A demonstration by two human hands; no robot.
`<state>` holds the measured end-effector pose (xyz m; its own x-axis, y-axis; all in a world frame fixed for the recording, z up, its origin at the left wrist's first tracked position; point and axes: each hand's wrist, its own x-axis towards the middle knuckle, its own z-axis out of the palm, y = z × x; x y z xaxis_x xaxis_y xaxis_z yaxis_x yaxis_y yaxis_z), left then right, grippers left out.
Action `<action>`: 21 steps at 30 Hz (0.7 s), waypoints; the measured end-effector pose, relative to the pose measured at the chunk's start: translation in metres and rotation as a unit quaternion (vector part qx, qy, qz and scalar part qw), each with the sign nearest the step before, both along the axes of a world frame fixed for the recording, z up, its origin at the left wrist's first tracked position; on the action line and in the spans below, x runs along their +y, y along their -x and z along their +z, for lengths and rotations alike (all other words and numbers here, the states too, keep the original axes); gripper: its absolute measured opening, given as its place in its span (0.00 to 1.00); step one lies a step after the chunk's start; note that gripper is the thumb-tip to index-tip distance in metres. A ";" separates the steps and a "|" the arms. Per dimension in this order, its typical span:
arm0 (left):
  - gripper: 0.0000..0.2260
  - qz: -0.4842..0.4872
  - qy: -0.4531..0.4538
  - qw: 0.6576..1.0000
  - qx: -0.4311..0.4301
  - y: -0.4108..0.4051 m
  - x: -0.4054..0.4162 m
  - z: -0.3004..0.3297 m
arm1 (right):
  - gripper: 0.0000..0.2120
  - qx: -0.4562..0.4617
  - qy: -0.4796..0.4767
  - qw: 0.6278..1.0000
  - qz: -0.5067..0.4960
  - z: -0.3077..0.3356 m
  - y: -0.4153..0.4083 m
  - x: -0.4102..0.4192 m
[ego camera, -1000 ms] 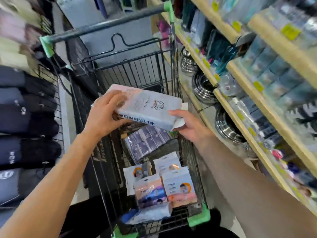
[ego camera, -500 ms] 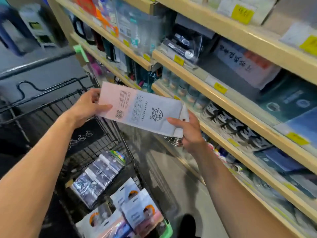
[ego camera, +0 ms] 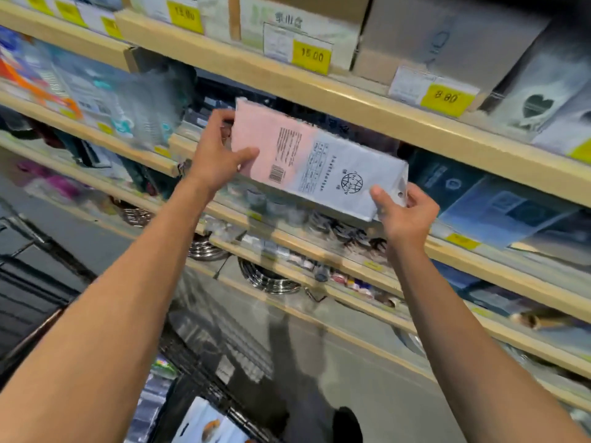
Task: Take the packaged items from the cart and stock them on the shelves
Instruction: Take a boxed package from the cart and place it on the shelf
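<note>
Both hands hold the flat pink-and-grey package [ego camera: 315, 161]: my left hand [ego camera: 215, 155] grips its pink end, my right hand [ego camera: 404, 212] pinches the hanging-tab end. A second ago the package was above the cart [ego camera: 204, 407]; it is now raised before the shelf [ego camera: 319, 91]. The dark gap behind appears to be the slot. Insertion remains.

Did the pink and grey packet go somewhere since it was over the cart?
Yes. The pink and grey packet was above the cart basket; now both hands hold it up against the wooden shelves, its pink end at the dark gap under the shelf edge.
</note>
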<state>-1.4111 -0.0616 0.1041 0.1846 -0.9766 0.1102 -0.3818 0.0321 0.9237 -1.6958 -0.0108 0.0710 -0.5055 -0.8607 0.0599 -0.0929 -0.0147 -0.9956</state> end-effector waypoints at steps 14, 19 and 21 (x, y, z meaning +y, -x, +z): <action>0.14 0.091 -0.022 0.962 -0.258 0.074 -0.089 -0.007 | 0.18 0.244 -0.165 0.939 -0.174 0.011 0.030 -0.049; 0.20 0.060 0.026 0.960 -0.274 0.085 -0.091 -0.017 | 0.22 0.305 -0.190 0.918 -0.167 0.000 0.024 -0.047; 0.24 0.060 0.040 0.969 -0.236 0.087 -0.093 -0.021 | 0.21 0.305 -0.199 0.911 -0.193 0.000 0.020 -0.049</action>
